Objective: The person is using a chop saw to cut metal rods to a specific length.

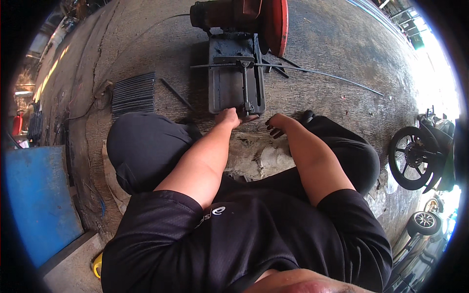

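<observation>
Evidently stiff and heavy, the chop saw's vise handle (pixel 245 103) sits in the closed left hand (pixel 228 117), while the right hand (pixel 276 124) hovers beside it, fingers loosely curled and empty.

- We see the vise handle (pixel 245 105) at the chop saw's (pixel 236 73) near end.
- We see 1 thin rod (pixel 293 69) clamped crosswise on that saw's base.

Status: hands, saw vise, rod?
Left hand on vise handle at chop saw base. Right hand open, just beside, holding nothing. Long rod clamped across vise.
</observation>
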